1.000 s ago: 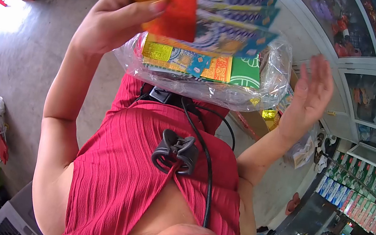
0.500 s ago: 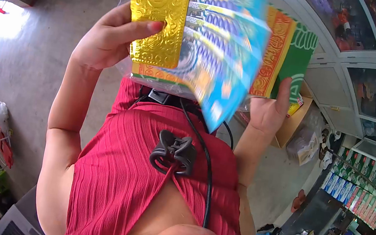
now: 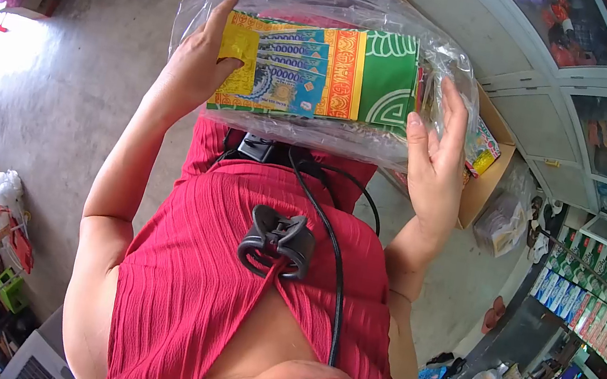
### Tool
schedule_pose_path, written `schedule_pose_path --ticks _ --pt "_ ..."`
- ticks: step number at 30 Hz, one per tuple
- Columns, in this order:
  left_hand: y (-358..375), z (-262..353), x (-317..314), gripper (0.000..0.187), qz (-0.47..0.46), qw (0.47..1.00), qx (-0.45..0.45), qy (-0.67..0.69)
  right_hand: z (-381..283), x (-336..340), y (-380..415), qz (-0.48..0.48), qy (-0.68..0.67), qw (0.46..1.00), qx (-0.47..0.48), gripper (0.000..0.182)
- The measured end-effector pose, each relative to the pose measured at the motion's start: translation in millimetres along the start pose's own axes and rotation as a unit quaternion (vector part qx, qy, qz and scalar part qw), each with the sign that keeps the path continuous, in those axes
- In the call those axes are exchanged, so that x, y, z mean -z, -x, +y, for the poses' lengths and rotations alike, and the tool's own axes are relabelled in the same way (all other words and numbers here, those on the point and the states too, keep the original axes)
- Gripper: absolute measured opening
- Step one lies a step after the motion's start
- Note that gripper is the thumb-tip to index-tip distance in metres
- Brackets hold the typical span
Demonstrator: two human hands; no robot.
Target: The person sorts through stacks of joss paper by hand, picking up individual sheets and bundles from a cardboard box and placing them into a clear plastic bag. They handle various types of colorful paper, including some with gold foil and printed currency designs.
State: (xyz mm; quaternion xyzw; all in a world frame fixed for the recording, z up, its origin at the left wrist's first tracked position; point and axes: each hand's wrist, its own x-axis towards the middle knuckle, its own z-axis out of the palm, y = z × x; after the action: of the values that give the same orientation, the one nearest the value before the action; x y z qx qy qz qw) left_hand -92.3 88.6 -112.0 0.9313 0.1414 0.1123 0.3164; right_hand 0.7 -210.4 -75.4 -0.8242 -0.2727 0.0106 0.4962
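A stack of joss paper in green and orange lies flat on a clear plastic bag over my lap. On its left part are a fan of blue banknote-like notes and an embossed gold sheet. My left hand is at the stack's left end, thumb on the gold sheet and the other fingers stretched along the edge. At the right end, my right hand is open, with fingers extended against the plastic. The underside of the stack is hidden.
A cardboard box with colourful packets stands beyond my right hand. Glass-fronted cabinets line the right side. Black cables hang down my front. Boxed goods sit at the lower right.
The stack has come down from a raised, tilted position to lie flat on the plastic. The notes are no longer blurred. My right hand has shifted from beneath the stack to its right end.
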Motion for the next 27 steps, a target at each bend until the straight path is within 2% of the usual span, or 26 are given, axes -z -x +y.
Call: schedule_pose_path --ticks 5,7,9,11,12,13,15,16,17,19,21,22,23,24,25,26,27 --pt "-5 -1 4 0.074 -0.064 0.998 0.004 -0.028 -19 1 0 -0.045 0.111 0.993 0.02 0.052" --pt "-8 -1 5 0.073 -0.056 0.998 -0.027 -0.007 -25 -8 -2 -0.035 0.187 0.979 0.078 0.051" --pt "-9 3 3 0.073 -0.048 0.998 -0.024 -0.031 -22 -12 -8 -0.004 0.213 0.975 0.057 0.05" --pt "-14 2 4 0.075 -0.042 0.997 -0.009 -0.061 -19 -14 -14 0.07 0.299 0.944 0.124 0.05" --pt "-15 2 4 0.076 -0.041 0.995 -0.012 -0.092 -22 -14 -14 0.083 0.272 0.95 0.13 0.05" --pt "-11 3 4 0.077 -0.039 0.992 -0.01 -0.122 -22 -12 -15 0.122 0.251 0.943 0.179 0.041" --pt "-10 4 1 0.078 -0.044 0.988 -0.004 -0.145 -12 10 -16 0.127 0.083 0.94 0.307 0.028" --pt "-10 4 -2 0.08 -0.034 0.985 0.018 -0.167 -5 19 -9 0.212 -0.066 0.947 0.234 0.025" --pt "-9 3 -4 0.08 -0.036 0.985 0.019 -0.165 2 30 -3 0.285 -0.214 0.921 0.155 0.024" --pt "-7 4 -6 0.084 0.012 0.988 -0.038 -0.149 61 75 -18 0.391 -0.141 0.908 0.054 0.024" --pt "-5 23 1 0.085 -0.006 0.993 -0.004 -0.12 167 103 -27 0.425 -0.141 0.894 -0.03 0.02" --pt "-5 30 6 0.085 -0.025 0.992 0.039 -0.118 242 113 -20 0.415 -0.139 0.894 -0.098 0.02" --pt "-4 36 8 0.084 -0.042 0.989 0.083 -0.114 323 125 -5 0.371 0.001 0.903 -0.217 0.027" --pt "-5 33 11 0.085 -0.039 0.986 0.07 -0.144 398 130 11 0.298 0.067 0.897 -0.32 0.041" --pt "-5 28 12 0.084 -0.018 0.99 0.024 -0.138 431 128 23 0.207 0.168 0.889 -0.372 0.05" --pt "-5 40 14 0.083 -0.038 0.988 0.074 -0.134 459 124 35 0.108 0.266 0.863 -0.416 0.059" --pt "-7 54 19 0.083 -0.057 0.982 0.124 -0.13 500 114 51 0.073 0.296 0.827 -0.472 0.069"
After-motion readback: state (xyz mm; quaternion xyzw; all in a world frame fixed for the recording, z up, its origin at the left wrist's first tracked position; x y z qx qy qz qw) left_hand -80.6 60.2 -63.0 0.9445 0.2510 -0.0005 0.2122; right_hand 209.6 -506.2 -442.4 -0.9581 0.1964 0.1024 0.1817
